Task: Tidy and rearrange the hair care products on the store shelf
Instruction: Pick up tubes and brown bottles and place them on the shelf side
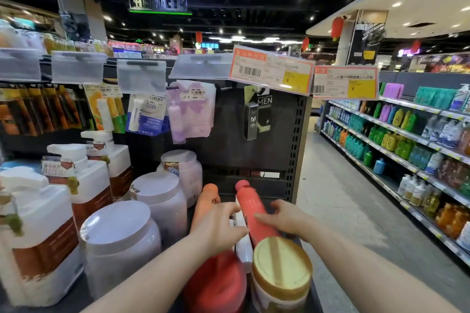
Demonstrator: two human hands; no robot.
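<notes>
Holding red bottle (251,213) w/ right hand (283,218), left hand (218,227) alongside.

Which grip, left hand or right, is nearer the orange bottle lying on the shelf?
Left. The left grip lies over the lower end of the orange bottle; the right grip holds the red bottle, farther to the right.

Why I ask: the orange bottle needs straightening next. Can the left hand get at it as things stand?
Probably yes. The left hand lies over the lower end of the orange bottle, nothing between them; the right hand holds the red bottle beside it.
</notes>
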